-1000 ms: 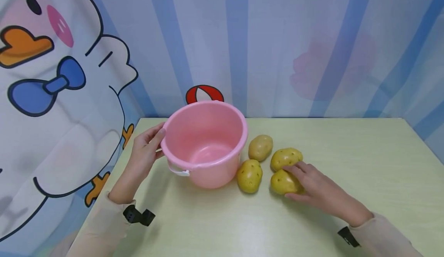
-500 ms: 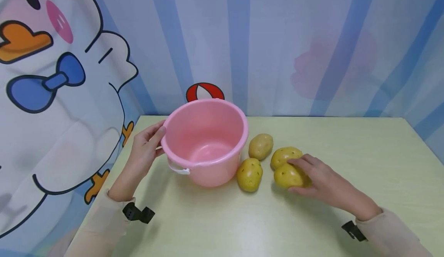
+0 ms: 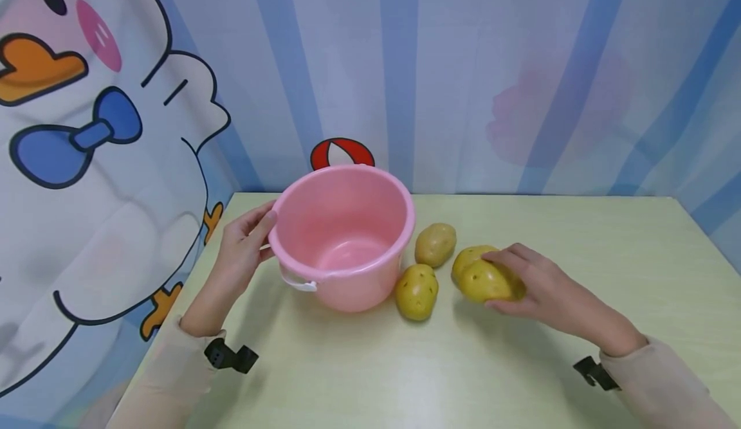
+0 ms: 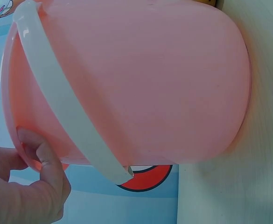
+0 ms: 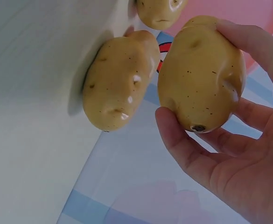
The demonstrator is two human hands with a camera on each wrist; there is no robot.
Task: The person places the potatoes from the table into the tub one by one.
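A pink bucket [image 3: 353, 287] stands on the table, its mouth facing up. My left hand [image 3: 240, 249] pinches the bucket's left rim between thumb and fingers; the left wrist view shows the white handle [image 4: 64, 98] hanging along the side. My right hand [image 3: 547, 291] grips a yellow potato [image 3: 486, 281], which the right wrist view shows raised off the table between thumb and fingers. Just behind it lies another potato [image 5: 117, 81], partly covered in the head view. Two more, a yellow potato [image 3: 417, 292] and a paler potato [image 3: 435, 245], lie by the bucket's right side.
The pale table [image 3: 613, 255] meets a blue striped cloth backdrop [image 3: 451, 94] at its far edge. A cartoon duck [image 3: 116, 210] is printed on the cloth at the left. Black straps with small devices [image 3: 231, 355] sit on both wrists.
My right hand has closed its hold on the front potato and lifted it, shifting slightly right and upward in view. The left hand and the bucket have stayed in place.
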